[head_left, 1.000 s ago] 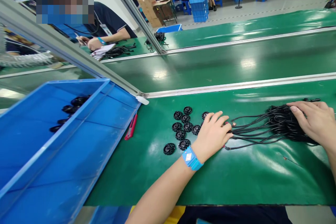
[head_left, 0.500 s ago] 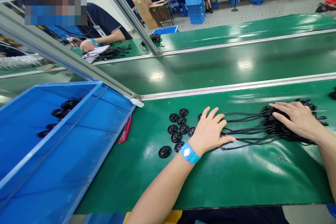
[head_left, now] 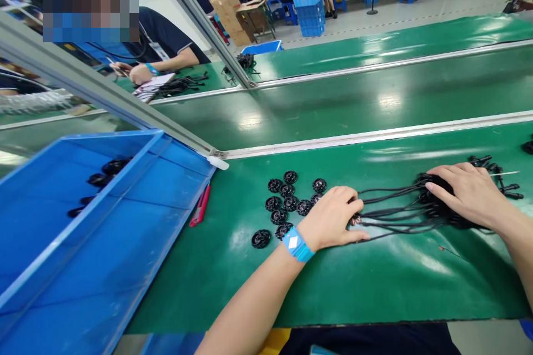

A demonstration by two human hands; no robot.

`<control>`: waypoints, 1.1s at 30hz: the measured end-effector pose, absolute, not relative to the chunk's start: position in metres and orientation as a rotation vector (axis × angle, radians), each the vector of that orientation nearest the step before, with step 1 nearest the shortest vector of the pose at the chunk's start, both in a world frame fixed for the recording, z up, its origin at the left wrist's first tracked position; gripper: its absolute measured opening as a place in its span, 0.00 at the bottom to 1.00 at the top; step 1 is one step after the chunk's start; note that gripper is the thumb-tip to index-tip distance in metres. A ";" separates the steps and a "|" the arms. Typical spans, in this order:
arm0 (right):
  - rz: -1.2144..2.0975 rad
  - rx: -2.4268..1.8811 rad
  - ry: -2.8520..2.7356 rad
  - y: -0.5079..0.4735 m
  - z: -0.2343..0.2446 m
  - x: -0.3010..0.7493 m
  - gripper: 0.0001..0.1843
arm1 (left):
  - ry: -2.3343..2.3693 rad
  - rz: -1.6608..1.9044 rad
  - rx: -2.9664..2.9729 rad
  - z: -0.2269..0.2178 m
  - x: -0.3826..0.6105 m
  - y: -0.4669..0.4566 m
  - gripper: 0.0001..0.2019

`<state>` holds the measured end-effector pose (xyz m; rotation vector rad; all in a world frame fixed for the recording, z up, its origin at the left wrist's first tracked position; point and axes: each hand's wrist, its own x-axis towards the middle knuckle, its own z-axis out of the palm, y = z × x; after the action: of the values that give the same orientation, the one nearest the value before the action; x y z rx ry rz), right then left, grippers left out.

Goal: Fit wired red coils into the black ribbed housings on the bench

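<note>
Black cables (head_left: 393, 214) stretch across the green table between my two hands. My left hand (head_left: 333, 215), with a blue band at the wrist, has its fingers curled down over the cable ends; a bit of bare copper shows beside its thumb. My right hand (head_left: 466, 193) lies over the thick coiled part of the cable bundle, thumb on the near side and fingers bent over the far side. Black plugs (head_left: 502, 175) stick out beyond it. Several round black coiled pieces (head_left: 290, 203) lie left of my left hand, partly hidden by it.
A blue bin (head_left: 137, 222) with black pieces inside stands at the left. Near it lies a red cutter (head_left: 200, 206). A metal frame post (head_left: 183, 132) and a white rail (head_left: 375, 136) border the table. Across the frame, a co-worker (head_left: 166, 39) sits handling black cables.
My left hand's fingers, spread before, have curled in over the cable ends, uncovering a round black piece behind them. My right hand's fingers have bent down round the bundle.
</note>
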<state>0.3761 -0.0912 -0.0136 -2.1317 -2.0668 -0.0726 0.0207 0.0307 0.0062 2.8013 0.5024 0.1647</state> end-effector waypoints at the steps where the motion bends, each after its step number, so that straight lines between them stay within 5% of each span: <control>1: -0.077 -2.103 -2.082 -0.098 -0.014 0.377 0.32 | 0.477 0.174 2.809 0.005 0.017 0.024 0.28; 7: -0.155 -1.954 -2.129 -0.139 -0.007 0.378 0.23 | 0.403 0.377 2.700 0.004 -0.005 -0.008 0.29; 14: -0.244 -1.614 -2.169 -0.112 0.036 0.293 0.11 | 1.038 0.669 2.356 0.049 -0.008 0.007 0.10; 19: -0.112 -1.503 -2.361 -0.076 0.017 0.226 0.08 | 0.850 0.457 2.515 0.030 -0.011 0.005 0.06; 26: 0.055 -1.522 -2.279 -0.069 -0.004 0.215 0.09 | 0.961 0.318 2.571 0.017 -0.021 0.008 0.11; 33: 0.100 -1.472 -2.044 -0.075 0.012 0.210 0.04 | 0.736 0.641 1.432 0.030 -0.013 -0.013 0.16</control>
<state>0.2101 -0.0751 0.0121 -1.4718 -2.0437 0.0999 -0.0132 -0.0129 0.0297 1.4316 0.7363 0.6413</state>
